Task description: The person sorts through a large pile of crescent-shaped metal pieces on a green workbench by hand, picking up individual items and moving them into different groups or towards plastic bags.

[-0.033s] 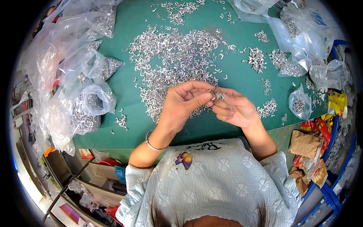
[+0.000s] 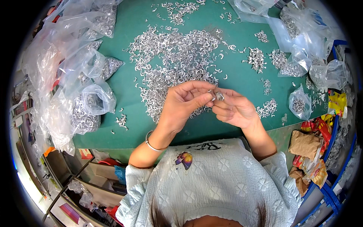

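Note:
My left hand [image 2: 186, 101] pinches a small curved silver metal piece [image 2: 212, 97] between thumb and forefinger. Against it, my right hand [image 2: 237, 109] is closed on more small silver metal pieces [image 2: 219, 96], partly covered by its fingers. The fingertips of both hands almost meet over the near edge of a broad pile of loose crescent-shaped metal pieces [image 2: 172, 56]. That pile lies on a green table [image 2: 124, 90], and part of it is hidden behind my left hand.
Clear plastic bags [image 2: 45, 87] of metal parts crowd the left side. Smaller heaps [image 2: 256, 59] and an open little bag [image 2: 300, 103] sit at the right, with more bags [image 2: 297, 45] behind. Snack packets and a brown paper bag [image 2: 304, 143] are beyond the right edge, by a blue rack.

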Action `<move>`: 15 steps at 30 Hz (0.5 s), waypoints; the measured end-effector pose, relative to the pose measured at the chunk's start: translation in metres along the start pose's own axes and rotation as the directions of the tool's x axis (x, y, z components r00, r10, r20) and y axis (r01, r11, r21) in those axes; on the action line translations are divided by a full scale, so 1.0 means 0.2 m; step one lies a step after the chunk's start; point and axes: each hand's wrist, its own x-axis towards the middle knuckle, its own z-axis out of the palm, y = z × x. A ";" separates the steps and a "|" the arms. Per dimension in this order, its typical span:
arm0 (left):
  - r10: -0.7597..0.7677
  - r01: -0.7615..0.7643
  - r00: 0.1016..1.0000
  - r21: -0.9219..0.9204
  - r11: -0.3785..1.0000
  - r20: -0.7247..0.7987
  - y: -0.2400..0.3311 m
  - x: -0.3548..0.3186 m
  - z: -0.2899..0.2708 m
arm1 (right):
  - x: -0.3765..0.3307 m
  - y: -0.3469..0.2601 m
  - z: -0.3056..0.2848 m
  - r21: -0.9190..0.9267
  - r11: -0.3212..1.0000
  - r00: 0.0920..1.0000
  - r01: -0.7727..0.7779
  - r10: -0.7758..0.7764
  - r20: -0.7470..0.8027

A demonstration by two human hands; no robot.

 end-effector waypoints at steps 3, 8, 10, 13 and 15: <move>0.001 -0.001 1.000 -0.017 1.000 0.004 0.02 -0.01 0.01 | 0.00 0.01 0.01 0.047 0.998 0.999 -0.031 0.030 0.019; 0.002 -0.002 1.000 0.033 0.999 0.023 0.03 -0.02 0.02 | 0.00 0.03 0.02 0.067 0.996 0.999 -0.051 0.050 0.004; -0.002 0.001 1.000 0.049 0.999 0.019 0.03 -0.02 0.02 | 0.00 0.03 0.03 0.099 0.994 0.998 -0.052 0.054 -0.018; -0.004 0.003 1.000 0.050 0.999 0.017 0.03 -0.01 0.02 | -0.01 0.05 0.05 0.154 0.987 0.996 -0.043 0.054 -0.070; -0.001 0.000 1.000 0.056 0.998 0.016 0.03 -0.01 0.02 | -0.01 0.05 0.05 0.142 0.989 0.996 -0.041 0.052 -0.072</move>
